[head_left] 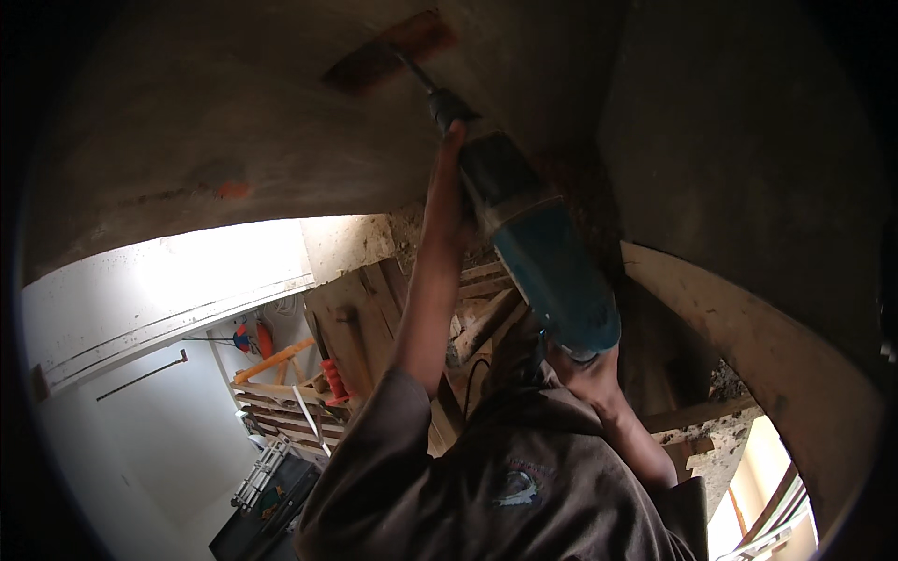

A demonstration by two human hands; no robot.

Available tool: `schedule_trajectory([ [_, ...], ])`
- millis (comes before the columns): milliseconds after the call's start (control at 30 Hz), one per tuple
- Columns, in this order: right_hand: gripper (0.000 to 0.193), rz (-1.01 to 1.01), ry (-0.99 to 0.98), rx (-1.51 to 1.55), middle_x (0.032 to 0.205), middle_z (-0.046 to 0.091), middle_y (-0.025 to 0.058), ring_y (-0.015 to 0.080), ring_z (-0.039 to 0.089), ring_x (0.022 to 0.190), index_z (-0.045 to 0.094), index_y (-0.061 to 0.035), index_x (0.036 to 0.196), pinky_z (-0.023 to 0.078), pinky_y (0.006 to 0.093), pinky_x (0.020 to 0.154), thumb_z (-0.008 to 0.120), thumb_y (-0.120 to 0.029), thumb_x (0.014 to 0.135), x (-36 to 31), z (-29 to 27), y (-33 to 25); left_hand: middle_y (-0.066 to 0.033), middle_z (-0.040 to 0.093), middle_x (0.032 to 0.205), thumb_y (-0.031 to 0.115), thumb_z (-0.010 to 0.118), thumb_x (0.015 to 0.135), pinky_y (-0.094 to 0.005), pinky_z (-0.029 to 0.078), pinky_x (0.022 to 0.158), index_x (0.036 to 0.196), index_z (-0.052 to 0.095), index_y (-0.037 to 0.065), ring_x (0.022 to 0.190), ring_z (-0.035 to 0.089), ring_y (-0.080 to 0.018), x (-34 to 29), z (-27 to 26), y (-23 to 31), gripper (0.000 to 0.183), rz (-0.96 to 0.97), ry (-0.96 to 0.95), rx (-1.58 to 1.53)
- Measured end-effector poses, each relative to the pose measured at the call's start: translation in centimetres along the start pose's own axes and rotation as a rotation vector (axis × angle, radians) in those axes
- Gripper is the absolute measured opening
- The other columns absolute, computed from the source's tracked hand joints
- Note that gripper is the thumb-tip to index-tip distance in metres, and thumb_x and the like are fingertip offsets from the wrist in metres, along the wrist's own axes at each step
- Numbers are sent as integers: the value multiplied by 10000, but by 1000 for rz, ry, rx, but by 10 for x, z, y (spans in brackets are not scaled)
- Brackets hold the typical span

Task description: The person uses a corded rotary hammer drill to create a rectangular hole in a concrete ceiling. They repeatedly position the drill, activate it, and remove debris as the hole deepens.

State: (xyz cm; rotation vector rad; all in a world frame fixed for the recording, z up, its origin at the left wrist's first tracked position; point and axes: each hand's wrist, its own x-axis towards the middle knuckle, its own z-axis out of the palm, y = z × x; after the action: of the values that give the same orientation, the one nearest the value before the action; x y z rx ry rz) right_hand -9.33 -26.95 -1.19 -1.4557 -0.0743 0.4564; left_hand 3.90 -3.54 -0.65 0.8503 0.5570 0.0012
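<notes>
A teal and black rotary hammer [552, 266] slants upward in front of me. Its chisel bit [416, 73] runs from the black chuck [451, 109] to a long reddish patch [388, 53] in the dark plastered surface overhead. My left hand [452, 154] grips the tool's front, just behind the chuck; most of its fingers are hidden. At the rear end, my right hand [587, 374] is closed round the handle, partly concealed by the teal housing. The tip of the bit is blurred against the patch.
A smaller reddish mark [234, 190] shows in the plaster at left. Wooden boards and beams [486, 323] lie behind the tool. Farther left are an orange-handled saw [273, 361], a red grip [334, 381] and a dark case [267, 510]. A curved pale edge [739, 313] sweeps down the right.
</notes>
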Motion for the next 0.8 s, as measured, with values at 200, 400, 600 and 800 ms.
schedule_trajectory([
  [200,690,34,-104,13,1217,594,133,201,580,1119,464,-9,1344,445,326,976,718,-45,703,-13,-39,3,-145,605,1203,451,639,956,-433,561,926,1344,459,32,1047,654,-261,-26,30,-12,599,59,49,-24],
  [400,455,-75,-7,20,1083,653,105,183,623,1011,570,6,1194,481,317,902,668,3,750,-24,-34,-16,-148,618,1174,466,645,948,-441,564,914,1302,490,35,1029,659,-269,-37,38,-9,579,6,25,-36],
  [600,657,-46,2,1,1178,610,115,188,579,1107,473,-18,1318,442,321,976,688,-15,697,-4,-21,-39,-130,642,1128,502,656,929,-447,561,908,1284,511,53,1010,664,-268,-27,41,12,591,-35,18,-93],
  [800,548,-64,40,-11,1122,648,117,189,619,1044,541,-11,1234,476,327,925,709,-27,712,10,-22,-43,-142,627,1197,528,657,920,-459,535,951,1340,508,60,1081,641,-289,-11,41,16,646,-4,2,-69],
])
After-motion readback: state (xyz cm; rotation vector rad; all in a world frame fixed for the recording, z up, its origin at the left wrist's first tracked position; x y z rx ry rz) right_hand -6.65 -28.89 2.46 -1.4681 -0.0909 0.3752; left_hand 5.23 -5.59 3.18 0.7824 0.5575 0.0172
